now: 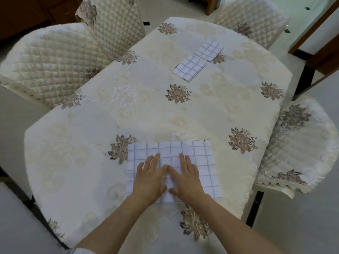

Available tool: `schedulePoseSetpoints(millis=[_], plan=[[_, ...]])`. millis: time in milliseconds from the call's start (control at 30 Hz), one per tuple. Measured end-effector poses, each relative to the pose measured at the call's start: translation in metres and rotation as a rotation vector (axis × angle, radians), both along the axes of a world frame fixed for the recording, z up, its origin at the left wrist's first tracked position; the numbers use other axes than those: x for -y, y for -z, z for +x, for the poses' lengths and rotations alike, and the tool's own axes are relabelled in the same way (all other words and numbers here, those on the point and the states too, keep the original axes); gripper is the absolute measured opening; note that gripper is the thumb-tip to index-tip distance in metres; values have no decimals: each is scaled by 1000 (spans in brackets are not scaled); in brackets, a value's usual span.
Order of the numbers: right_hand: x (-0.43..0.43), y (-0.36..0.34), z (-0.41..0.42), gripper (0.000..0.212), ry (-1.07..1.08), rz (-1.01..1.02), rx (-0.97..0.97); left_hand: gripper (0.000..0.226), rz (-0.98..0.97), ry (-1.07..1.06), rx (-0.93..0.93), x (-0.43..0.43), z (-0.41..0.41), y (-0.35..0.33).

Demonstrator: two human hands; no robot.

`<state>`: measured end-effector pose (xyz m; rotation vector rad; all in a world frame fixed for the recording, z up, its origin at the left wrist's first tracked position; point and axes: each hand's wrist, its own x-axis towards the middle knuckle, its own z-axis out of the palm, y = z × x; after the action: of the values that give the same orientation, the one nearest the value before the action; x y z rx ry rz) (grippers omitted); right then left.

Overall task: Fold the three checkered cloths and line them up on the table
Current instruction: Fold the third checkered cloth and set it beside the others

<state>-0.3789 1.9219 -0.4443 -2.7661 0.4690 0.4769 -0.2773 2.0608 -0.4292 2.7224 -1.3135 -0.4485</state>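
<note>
A white cloth with a blue check [200,154] lies flat near the table's front edge, folded into a wide rectangle. My left hand [149,178] and my right hand [185,177] press on its middle side by side, fingers straight and spread, index fingers almost touching. Two smaller folded checkered cloths lie far across the table, one [189,68] closer and one [209,49] just behind it, nearly touching in a diagonal row.
The table [91,136] wears a cream floral tablecloth. Quilted chairs stand at the left [49,61], far left [113,21], far right [251,21] and right [300,143]. A dark wooden frame [315,39] is at the far right.
</note>
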Motion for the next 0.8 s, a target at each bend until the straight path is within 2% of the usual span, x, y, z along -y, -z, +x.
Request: schedulePoseSetpoints(millis=[200, 400, 633, 800], plan=[[36, -2, -21, 93, 84, -37, -73, 90, 90, -14, 17, -30, 6, 13], [54, -4, -47, 91, 191, -78, -105, 85, 95, -85, 41, -40, 4, 10], [0, -3, -48, 86, 126, -8, 3, 82, 54, -84, -7, -25, -37, 7], [0, 4, -69, 80, 236, -58, 12, 86, 114, -149, 1, -46, -32, 11]])
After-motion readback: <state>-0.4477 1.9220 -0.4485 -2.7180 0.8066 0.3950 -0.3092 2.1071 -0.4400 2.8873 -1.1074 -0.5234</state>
